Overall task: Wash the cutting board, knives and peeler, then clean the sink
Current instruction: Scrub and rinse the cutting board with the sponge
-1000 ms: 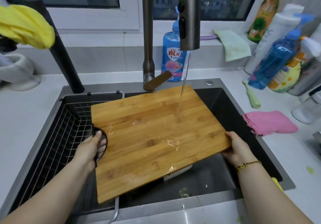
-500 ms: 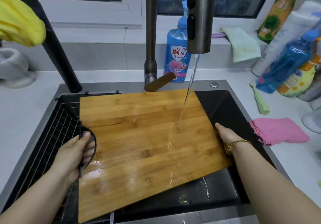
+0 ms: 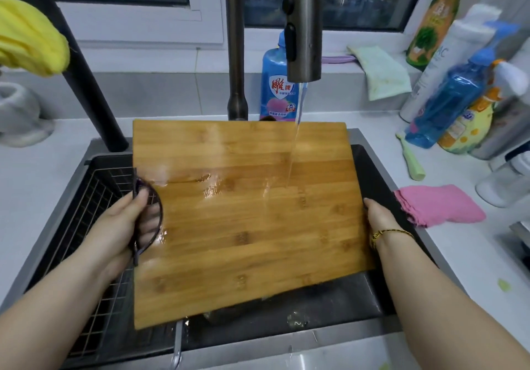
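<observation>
i am holding one cutting board [image 3: 246,214] over the sink [image 3: 378,174]. it is a rectangular bamboo slab with striped grain, shining glossy where it is wet, and it is covering most of the dark basin. my left hand [image 3: 126,226] is curling its fingers through the half-round, dark-rimmed handle hole at the board's 9 o'clock edge, with the thumb pressing on top. my right hand [image 3: 378,214] is clasping the 3 o'clock edge. its fingers are tucking out of sight underneath, so i cannot tell how they are lying.

one thin stream of water [image 3: 295,140] is falling from the brushed-metal spray head [image 3: 304,31] at 12 o'clock and spreading in a film over the wood.

the board is hiding the basin floor and the faucet's base. a blurred dark lump is peeking out at its 6 o'clock edge, too unclear to name. one wire basket [image 3: 94,206] is sitting in the sink at 9 o'clock.

three cloths are showing: a fluffy yellow cloth [image 3: 28,36] at 10 o'clock, cut off by the frame, a pale green cloth [image 3: 381,74] at 1 o'clock, and a nubbly pink cloth [image 3: 438,206] at 3 o'clock. one blue soap bottle [image 3: 275,88] is standing behind the faucet.
</observation>
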Demonstrator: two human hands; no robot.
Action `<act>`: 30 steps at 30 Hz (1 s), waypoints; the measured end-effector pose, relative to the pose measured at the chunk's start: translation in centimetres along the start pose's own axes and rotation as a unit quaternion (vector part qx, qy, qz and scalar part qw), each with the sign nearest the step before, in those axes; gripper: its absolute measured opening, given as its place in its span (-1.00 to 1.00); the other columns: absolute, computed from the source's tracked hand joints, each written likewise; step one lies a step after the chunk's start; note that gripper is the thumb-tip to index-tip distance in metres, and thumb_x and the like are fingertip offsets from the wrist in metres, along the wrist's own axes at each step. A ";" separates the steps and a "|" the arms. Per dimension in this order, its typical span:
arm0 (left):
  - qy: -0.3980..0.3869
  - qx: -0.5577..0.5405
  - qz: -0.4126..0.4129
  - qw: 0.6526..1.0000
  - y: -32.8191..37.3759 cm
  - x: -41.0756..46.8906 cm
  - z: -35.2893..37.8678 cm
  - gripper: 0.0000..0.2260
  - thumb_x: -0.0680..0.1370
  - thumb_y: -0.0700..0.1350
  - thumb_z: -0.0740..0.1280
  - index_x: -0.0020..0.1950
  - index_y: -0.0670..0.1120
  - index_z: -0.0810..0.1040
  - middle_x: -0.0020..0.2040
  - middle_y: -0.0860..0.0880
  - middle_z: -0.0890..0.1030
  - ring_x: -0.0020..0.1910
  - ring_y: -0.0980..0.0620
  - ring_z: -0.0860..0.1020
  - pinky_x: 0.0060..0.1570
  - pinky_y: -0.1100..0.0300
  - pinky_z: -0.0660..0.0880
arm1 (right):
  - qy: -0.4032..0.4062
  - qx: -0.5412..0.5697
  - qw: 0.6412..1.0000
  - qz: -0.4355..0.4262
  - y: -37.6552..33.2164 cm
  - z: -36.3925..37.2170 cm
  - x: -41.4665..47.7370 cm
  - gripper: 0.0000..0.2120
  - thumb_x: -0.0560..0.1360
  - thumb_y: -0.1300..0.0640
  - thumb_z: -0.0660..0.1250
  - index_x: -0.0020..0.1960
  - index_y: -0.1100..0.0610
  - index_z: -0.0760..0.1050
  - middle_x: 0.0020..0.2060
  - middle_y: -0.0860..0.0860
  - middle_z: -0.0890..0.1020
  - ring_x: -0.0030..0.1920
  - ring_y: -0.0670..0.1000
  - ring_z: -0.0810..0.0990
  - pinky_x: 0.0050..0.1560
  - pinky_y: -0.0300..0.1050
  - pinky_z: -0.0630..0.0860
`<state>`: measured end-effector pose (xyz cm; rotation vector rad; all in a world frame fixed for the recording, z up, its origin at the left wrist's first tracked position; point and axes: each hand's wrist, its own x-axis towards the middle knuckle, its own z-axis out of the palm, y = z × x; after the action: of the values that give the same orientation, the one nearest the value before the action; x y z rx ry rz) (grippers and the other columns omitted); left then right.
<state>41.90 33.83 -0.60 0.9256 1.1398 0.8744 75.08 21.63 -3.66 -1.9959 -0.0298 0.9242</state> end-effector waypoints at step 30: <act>-0.112 0.083 -0.146 0.979 -2.6 1.3 7.9 -0.84 0.65 -0.15 0.04 0.07 -0.10 0.41 -0.23 -0.09 0.51 -0.34 0.00 0.53 -0.54 0.31 0.50 | 0.069 -0.128 0.986 -0.083 -7.0 -12.8 -4.1 -0.69 0.35 -0.09 0.40 -0.12 0.12 0.44 0.08 0.16 0.56 0.11 0.23 0.52 0.28 0.20 0.35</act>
<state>50.08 32.92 -2.21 0.9375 1.1277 0.4289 82.30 15.03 7.90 -2.2529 -0.2446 0.7014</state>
